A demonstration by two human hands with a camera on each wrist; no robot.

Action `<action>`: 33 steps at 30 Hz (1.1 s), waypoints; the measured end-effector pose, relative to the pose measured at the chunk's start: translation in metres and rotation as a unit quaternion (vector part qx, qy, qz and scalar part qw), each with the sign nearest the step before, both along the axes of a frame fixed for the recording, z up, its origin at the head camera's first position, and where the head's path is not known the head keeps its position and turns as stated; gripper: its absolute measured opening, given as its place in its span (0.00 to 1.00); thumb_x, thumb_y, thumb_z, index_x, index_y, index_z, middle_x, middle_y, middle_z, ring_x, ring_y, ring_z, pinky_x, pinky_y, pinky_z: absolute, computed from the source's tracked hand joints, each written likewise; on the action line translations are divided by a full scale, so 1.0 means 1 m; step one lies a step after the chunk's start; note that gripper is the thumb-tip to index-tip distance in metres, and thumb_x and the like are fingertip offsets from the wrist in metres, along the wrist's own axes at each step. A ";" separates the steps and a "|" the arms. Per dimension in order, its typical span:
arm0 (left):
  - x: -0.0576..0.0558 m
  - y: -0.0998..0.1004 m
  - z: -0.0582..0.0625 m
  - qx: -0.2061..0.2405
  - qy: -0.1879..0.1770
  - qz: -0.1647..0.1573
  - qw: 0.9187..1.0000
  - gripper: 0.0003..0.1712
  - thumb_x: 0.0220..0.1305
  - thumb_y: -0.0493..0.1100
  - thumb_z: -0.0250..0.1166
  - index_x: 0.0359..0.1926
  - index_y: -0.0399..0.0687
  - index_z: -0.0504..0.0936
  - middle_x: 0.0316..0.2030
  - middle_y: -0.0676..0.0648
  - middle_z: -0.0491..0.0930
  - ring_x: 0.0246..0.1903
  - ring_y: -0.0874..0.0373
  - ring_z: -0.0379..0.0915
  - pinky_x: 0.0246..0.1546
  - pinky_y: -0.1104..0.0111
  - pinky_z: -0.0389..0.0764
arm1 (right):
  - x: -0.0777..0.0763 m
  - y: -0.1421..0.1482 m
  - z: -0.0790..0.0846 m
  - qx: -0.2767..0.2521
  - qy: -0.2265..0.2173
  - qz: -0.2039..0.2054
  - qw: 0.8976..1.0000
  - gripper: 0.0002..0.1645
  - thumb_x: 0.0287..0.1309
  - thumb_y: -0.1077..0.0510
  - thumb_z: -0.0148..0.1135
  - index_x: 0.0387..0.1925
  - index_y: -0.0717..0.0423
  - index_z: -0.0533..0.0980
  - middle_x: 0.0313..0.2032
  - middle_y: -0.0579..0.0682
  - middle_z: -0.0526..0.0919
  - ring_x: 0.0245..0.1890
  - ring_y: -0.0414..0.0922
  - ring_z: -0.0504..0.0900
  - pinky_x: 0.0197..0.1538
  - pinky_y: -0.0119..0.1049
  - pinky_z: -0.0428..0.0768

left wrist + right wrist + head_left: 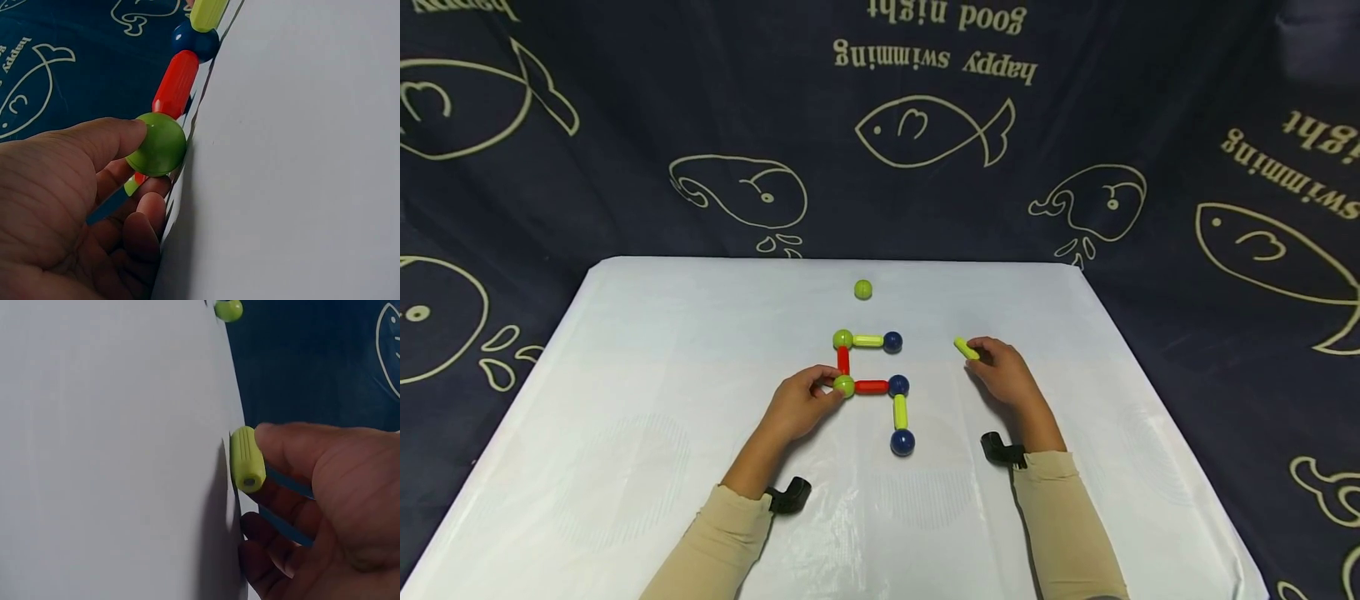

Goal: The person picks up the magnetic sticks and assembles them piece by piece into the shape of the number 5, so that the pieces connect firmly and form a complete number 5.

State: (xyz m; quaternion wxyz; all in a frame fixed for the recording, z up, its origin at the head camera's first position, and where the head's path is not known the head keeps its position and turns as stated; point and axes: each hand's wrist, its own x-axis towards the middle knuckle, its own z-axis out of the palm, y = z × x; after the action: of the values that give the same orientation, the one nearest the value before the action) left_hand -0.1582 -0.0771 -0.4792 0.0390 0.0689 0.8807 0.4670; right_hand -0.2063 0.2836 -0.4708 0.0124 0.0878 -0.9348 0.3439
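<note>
My left hand (801, 404) pinches a green ball (159, 145) between thumb and fingers. That ball joins two red rods in a chain: one red rod (872, 387) runs right to a dark blue ball (898, 385), the other red rod (843, 361) runs back to another green ball (842, 339). A yellow-green rod (868, 341) links that back ball to a second blue ball (892, 342). Toward the front, a yellow-green rod (900, 412) ends in a third blue ball (902, 442). Right of the chain, my right hand (1006, 375) pinches a loose yellow-green magnetic rod (247, 459).
A loose green ball (863, 289) lies near the far edge of the white-covered table (647, 350). Behind and around the table hangs a dark blue cloth (925, 208) with fish and whale drawings. Each wrist wears a black camera mount (790, 496).
</note>
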 end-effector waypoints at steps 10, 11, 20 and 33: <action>0.001 -0.001 0.000 -0.002 0.003 0.001 1.000 0.17 0.62 0.43 0.70 0.51 0.47 0.83 0.42 0.50 0.83 0.32 0.60 0.73 0.35 0.65 0.72 | -0.001 -0.004 -0.001 -0.005 0.010 -0.017 1.000 0.18 0.63 0.62 0.64 0.53 0.64 0.78 0.53 0.65 0.80 0.55 0.62 0.77 0.59 0.57 0.69; 0.001 -0.001 -0.001 -0.002 0.004 0.001 1.000 0.17 0.62 0.43 0.70 0.51 0.47 0.83 0.42 0.50 0.83 0.32 0.60 0.73 0.35 0.65 0.72 | -0.001 -0.005 -0.001 -0.006 0.012 -0.017 1.000 0.17 0.62 0.62 0.64 0.52 0.64 0.78 0.52 0.65 0.81 0.55 0.62 0.77 0.59 0.57 0.70; 0.001 0.000 0.000 -0.004 0.001 0.002 1.000 0.16 0.62 0.44 0.70 0.51 0.48 0.83 0.42 0.51 0.83 0.33 0.59 0.72 0.35 0.64 0.72 | 0.001 -0.006 -0.004 -0.005 0.002 -0.023 1.000 0.14 0.61 0.63 0.65 0.48 0.61 0.77 0.47 0.62 0.82 0.49 0.58 0.79 0.54 0.55 0.72; 0.000 -0.001 -0.001 -0.004 0.008 -0.004 1.000 0.17 0.63 0.43 0.69 0.52 0.47 0.83 0.43 0.50 0.83 0.32 0.60 0.73 0.34 0.65 0.73 | 0.006 -0.015 0.002 -0.003 -0.013 0.042 0.999 0.18 0.64 0.66 0.60 0.55 0.64 0.76 0.50 0.62 0.80 0.50 0.57 0.79 0.54 0.54 0.74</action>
State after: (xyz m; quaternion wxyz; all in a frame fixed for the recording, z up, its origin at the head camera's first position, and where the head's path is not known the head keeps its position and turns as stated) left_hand -0.1584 -0.0784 -0.4806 0.0343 0.0758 0.8826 0.4627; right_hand -0.2004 0.2685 -0.4691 -0.0134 0.1223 -0.9293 0.3483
